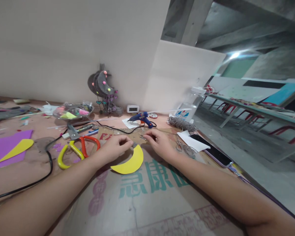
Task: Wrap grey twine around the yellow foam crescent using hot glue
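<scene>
My left hand (116, 147) is closed, its thumb and fingers pinching the upper end of a yellow crescent moon cutout (131, 164). A small grey patch, apparently yarn, shows at that tip beside my fingertips. To the right, apart from the crescent, my right hand (158, 141) is closed in a pinch on a thin grey strand that looks like yarn; its end is too small to make out. Loose grey yarn (185, 149) lies beside my right wrist, and a bundle of grey yarn (180, 124) sits behind it. Printed cardboard (137, 203) lies beneath both hands.
Scissors (73, 132) with yellow and red handles lie left of my left hand. A blue glue gun (142, 118) stands behind, its black cord running left. Purple sheets (5, 149), a bowl of supplies (75, 111), a phone (216, 152), a bottle (190, 101) and a crescent ornament (104, 83) surround.
</scene>
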### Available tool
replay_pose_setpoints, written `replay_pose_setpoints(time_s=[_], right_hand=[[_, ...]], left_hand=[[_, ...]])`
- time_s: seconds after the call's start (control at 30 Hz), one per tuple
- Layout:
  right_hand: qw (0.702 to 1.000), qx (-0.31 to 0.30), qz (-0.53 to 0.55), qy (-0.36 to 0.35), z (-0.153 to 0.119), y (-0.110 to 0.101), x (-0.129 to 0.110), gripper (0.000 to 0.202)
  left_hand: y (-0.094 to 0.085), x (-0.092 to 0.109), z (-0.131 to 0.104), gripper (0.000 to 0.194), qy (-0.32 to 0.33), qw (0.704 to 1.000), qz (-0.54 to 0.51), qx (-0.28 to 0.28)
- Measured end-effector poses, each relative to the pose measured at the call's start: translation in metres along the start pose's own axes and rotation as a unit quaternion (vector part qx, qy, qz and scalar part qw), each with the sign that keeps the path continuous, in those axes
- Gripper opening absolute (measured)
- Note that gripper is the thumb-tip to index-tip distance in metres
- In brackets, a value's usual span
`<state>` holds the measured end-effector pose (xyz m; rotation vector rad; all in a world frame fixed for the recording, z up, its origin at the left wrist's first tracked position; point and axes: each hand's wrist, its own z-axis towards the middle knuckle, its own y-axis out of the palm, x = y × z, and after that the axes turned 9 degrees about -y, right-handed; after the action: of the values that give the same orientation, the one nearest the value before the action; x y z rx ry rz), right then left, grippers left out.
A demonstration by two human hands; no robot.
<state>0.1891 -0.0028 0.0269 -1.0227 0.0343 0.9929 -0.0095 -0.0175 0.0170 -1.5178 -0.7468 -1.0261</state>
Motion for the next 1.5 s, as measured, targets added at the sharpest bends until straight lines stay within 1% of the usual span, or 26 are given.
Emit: replay_pose_setpoints(time_s=[0.1, 0.47, 0.67, 0.8, 0.87, 0.93, 1.0, 1.03, 1.1, 1.17, 1.2, 1.27, 1.37, 1.43, 1.5], right_hand=[[1.0, -0.001, -0.002, -0.004, 0.0, 0.001, 0.001, 0.015], [1.0, -0.014, 0.001, -0.014, 0.0, 0.003, 0.005, 0.015], [1.0, -0.007, 0.002, -0.026, 0.0, 0.003, 0.006, 0.017], [0.999, -0.02, 0.017, -0.025, 0.0, 0.006, 0.009, 0.013], [0.999, -0.002, 0.027, -0.026, 0.0, 0.006, 0.011, 0.018], [0.998, 0.034, 0.039, -0.02, 0.0, 0.005, 0.011, 0.021], [0.997, 0.062, 0.047, -0.009, -0.001, 0.003, 0.009, 0.019], [0.997, 0.064, 0.047, -0.007, -0.001, 0.002, 0.007, 0.017], [0.999, 0.032, 0.043, -0.01, -0.002, 0.001, 0.002, 0.018], [0.999, -0.028, 0.044, -0.006, -0.004, 0.001, -0.003, 0.024], [0.997, -0.055, 0.051, 0.004, -0.004, 0.002, -0.006, 0.026], [0.992, -0.09, 0.078, 0.042, -0.005, 0.004, -0.01, 0.026], [0.981, -0.116, 0.128, 0.093, -0.007, 0.006, -0.015, 0.027], [0.978, -0.125, 0.141, 0.091, -0.007, 0.006, -0.016, 0.028], [0.98, -0.126, 0.138, 0.071, -0.007, 0.006, -0.015, 0.028]], left_hand=[[0.0, 0.001, -0.001, 0.024, -0.001, 1.0, 0.0, -0.007], [-0.002, 0.001, -0.002, 0.023, 0.027, 0.999, 0.023, -0.022], [-0.003, 0.007, -0.005, 0.024, 0.011, 0.999, 0.026, -0.045], [-0.003, 0.005, -0.003, 0.025, 0.009, 0.999, 0.0, -0.033], [-0.002, 0.0, 0.0, 0.024, 0.01, 1.0, -0.023, -0.015], [-0.001, -0.006, 0.004, 0.026, 0.014, 0.999, -0.042, -0.003], [-0.001, -0.011, 0.007, 0.028, 0.019, 0.999, -0.05, 0.01], [-0.002, -0.013, 0.008, 0.029, 0.024, 0.998, -0.049, 0.012], [-0.003, -0.014, 0.009, 0.03, 0.036, 0.998, -0.041, 0.014], [-0.004, -0.012, 0.009, 0.031, 0.043, 0.998, -0.031, 0.017], [-0.004, -0.011, 0.009, 0.031, 0.043, 0.998, -0.028, 0.019], [-0.004, -0.009, 0.007, 0.033, 0.036, 0.999, -0.029, 0.02], [-0.004, -0.006, 0.006, 0.036, 0.023, 0.999, -0.039, 0.017], [-0.004, -0.005, 0.005, 0.036, 0.021, 0.999, -0.038, 0.019], [-0.004, -0.005, 0.005, 0.035, 0.023, 0.999, -0.026, 0.024]])
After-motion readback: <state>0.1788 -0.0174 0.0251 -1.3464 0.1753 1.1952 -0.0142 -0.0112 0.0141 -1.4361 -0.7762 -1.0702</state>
